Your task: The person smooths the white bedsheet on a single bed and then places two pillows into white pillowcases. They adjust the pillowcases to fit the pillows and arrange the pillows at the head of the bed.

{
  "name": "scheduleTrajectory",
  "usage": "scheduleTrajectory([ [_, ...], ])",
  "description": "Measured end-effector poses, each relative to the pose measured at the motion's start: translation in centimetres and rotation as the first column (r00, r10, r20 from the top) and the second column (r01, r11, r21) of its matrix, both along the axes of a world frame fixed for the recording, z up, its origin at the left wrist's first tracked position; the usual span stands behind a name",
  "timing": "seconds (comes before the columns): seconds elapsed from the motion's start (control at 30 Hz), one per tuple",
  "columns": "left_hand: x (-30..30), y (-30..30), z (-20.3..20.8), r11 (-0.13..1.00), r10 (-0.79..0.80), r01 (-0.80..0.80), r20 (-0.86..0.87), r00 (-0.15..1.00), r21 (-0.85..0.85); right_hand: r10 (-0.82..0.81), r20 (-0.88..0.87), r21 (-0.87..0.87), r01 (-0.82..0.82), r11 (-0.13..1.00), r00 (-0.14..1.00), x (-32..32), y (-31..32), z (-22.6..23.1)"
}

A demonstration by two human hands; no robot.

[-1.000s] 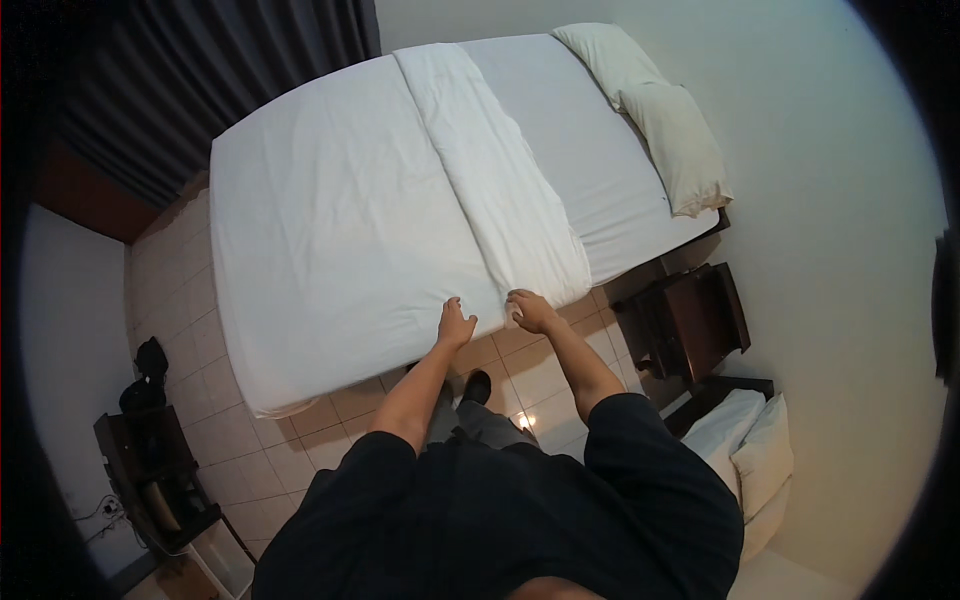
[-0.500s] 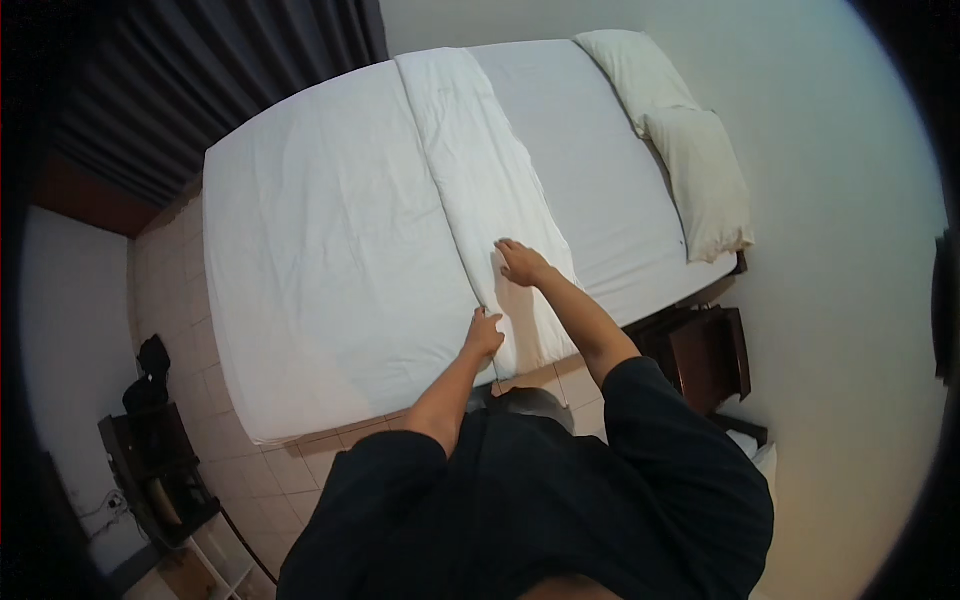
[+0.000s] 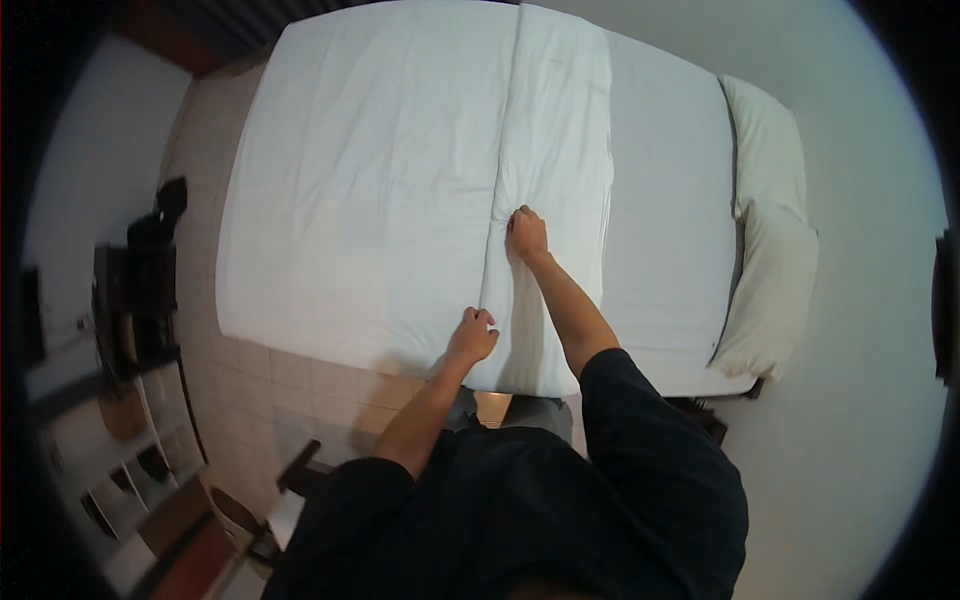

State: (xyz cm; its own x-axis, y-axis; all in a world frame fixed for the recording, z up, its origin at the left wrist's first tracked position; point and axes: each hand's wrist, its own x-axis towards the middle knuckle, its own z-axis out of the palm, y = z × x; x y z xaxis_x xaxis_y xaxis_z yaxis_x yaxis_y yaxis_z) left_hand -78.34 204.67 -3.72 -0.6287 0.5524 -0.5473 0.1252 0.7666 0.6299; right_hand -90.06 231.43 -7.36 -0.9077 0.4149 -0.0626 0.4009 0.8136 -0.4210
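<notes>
A white bed cover [image 3: 340,190] lies over the left and middle of the bed, its upper part turned back into a long folded band [image 3: 560,130]. My right hand [image 3: 528,235] is closed on the band near its left edge, and small creases spread out from the fingers. Nearer to me, my left hand [image 3: 472,338] rests by the same edge at the near side of the bed. Its fingers are bent and apart, with the thumb away from them and no cloth visibly gripped.
Two cream pillows [image 3: 780,290] lie at the right end, on the pale fitted sheet [image 3: 665,200]. Tiled floor [image 3: 265,365] runs along the near and left sides. A dark stand [image 3: 140,300] and a white shelf unit [image 3: 155,440] stand at the left.
My view has turned, so the bed appears straighter. My right hand has moved from lying over the folded band to gripping it near its left edge. My left hand stays by the near end.
</notes>
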Motion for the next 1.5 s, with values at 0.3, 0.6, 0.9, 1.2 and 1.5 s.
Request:
scheduleTrajectory([
  [0.3, 5.9, 2.7, -2.4, 0.894, 0.431, -0.447, -0.342, 0.835, 0.035, 0.779, 0.283, -0.558, -0.564, 0.608, 0.56, 12.2, 0.6, 2.2],
  [0.6, 6.0, -0.3, -6.5, 0.853, 0.504, -0.517, -0.139, 0.853, -0.077, -0.382, 0.125, -0.24, 0.402, 0.884, 0.916, 34.0, 6.3, 1.0],
  [0.9, 5.2, 1.2, 1.8, 0.938, 0.04, -0.119, -0.24, 0.97, -0.327, -0.375, 0.377, -0.429, 0.518, 0.74, 0.847, 37.0, 0.7, 2.7],
  [1.2, 8.0, 5.3, 7.2, 0.981, -0.13, -0.005, -0.666, 0.734, -0.196, -0.727, 0.336, -0.442, 0.782, 0.44, 0.599, 46.4, 6.2, 6.6],
  [1.5, 18.3, 18.5, 5.5, 0.883, -0.381, 0.468, -0.603, 0.701, -0.013, -0.885, 0.465, -0.731, 0.555, -0.397, -0.02, 69.1, 33.6, 2.8],
])
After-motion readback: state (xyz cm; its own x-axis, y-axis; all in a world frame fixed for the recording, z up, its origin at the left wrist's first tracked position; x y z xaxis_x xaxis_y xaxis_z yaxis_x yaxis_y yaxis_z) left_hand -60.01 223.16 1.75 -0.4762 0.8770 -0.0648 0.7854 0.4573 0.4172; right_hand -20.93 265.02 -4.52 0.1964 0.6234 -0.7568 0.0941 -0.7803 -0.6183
